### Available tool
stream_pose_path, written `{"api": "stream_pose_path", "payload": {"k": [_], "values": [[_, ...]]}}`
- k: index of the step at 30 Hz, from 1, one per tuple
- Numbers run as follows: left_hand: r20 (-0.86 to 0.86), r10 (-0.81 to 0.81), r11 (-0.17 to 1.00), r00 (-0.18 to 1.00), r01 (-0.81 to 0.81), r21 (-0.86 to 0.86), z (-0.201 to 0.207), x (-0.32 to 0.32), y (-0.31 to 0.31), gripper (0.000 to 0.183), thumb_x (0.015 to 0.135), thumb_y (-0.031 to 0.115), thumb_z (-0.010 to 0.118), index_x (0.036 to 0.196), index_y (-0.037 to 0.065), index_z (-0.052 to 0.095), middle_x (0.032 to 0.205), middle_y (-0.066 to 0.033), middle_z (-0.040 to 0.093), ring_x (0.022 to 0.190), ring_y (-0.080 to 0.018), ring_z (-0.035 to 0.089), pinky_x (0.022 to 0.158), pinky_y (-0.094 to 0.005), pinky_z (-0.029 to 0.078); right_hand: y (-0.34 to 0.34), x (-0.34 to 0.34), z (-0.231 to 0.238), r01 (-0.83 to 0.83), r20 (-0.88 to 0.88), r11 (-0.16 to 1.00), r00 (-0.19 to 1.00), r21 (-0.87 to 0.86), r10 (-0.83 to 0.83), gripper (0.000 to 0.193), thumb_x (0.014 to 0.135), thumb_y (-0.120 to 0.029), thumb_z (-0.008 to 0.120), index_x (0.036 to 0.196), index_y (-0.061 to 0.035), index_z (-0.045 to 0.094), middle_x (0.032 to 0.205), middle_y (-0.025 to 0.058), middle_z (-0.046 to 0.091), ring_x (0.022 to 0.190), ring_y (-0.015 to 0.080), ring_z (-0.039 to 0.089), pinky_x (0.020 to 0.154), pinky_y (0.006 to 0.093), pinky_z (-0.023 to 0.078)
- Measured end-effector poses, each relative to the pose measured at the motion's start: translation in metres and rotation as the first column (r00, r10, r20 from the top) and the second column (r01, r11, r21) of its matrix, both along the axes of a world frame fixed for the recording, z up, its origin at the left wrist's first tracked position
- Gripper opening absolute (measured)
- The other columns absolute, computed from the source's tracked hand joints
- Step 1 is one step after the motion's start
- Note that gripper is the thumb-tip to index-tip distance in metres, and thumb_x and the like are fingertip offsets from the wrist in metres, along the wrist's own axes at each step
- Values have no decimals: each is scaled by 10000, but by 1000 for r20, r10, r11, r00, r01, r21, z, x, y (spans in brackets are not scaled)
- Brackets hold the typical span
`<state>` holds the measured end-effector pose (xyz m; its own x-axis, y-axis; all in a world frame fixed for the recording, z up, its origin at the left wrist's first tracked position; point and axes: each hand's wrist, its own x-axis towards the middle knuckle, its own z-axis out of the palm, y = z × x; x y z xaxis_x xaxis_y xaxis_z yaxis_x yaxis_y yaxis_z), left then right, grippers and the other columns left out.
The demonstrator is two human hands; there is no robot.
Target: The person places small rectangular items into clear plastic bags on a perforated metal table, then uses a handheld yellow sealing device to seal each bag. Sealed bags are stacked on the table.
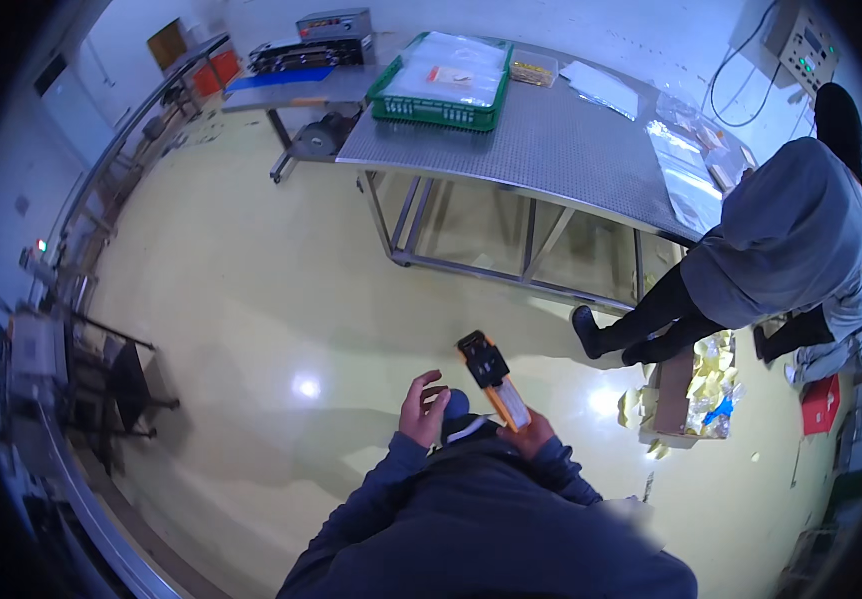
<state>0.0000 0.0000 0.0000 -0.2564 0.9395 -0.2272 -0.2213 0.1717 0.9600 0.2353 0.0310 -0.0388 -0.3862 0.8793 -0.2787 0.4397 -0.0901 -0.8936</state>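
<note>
Low in front of my body, my right hand (529, 436) grips an orange-and-black handheld device (494, 377) by its lower end. The device has a long orange body, a pale strip along it and a blocky black head. It tilts up and to the left, and its exact kind is not clear. My left hand (422, 408) is raised just left of it, apart from the device. Its fingers are loosely bent and separated, with nothing seen in them. Below both hands, the blue toe of a shoe (457, 403) shows.
Ahead is a metal table (561, 140) bearing a green crate (421, 109) of clear plastic bags. Plastic sheets (686, 180) lie along its right side. A person (796, 205) in grey stands there, beside a cardboard box (673, 399) of yellowish scraps. Metal racks and rails line the left.
</note>
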Motion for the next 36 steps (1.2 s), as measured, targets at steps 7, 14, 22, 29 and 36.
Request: {"api": "stream_pose_path", "payload": {"k": [7,14,22,29,36], "values": [[-237,56,990,970,-23,139,4,-103,201,238,877,126,600,1081,6,570,1050,-73,595,961,-142,560,790,-288,471,217,-78,42,307,22,917,946,255,-323,498,677,-154,750,1101,2,539,986,190,601,922,333,599,805,377,472],[-204,-23,998,979,36,57,-10,-183,362,188,894,125,574,1046,15,563,1075,-63,580,965,-143,563,789,-275,474,357,-133,55,418,-81,892,908,174,-410,497,682,-116,739,1112,16,531,986,122,602,927,242,593,827,345,458],[-494,-139,935,858,279,221,27,-242,560,194,856,129,604,1021,29,577,1114,-107,567,994,-221,566,821,-324,468,440,-188,66,469,-81,883,881,9,-467,468,692,-104,743,1107,13,561,1003,108,633,937,189,599,857,307,447],[-875,338,744,347,471,474,47,-233,717,323,779,242,678,1054,93,601,1148,-95,563,1135,-293,496,997,-446,315,513,-201,62,492,-104,870,864,-32,-492,499,692,-84,743,1140,16,545,1031,89,623,964,173,582,871,309,445],[-947,198,807,252,507,303,-4,-245,752,337,776,295,675,1059,121,614,1193,-64,553,1140,-265,499,950,-423,338,577,-156,44,542,120,837,828,78,-547,473,674,-169,743,1085,-1,579,953,147,627,900,280,608,808,353,467]]}}
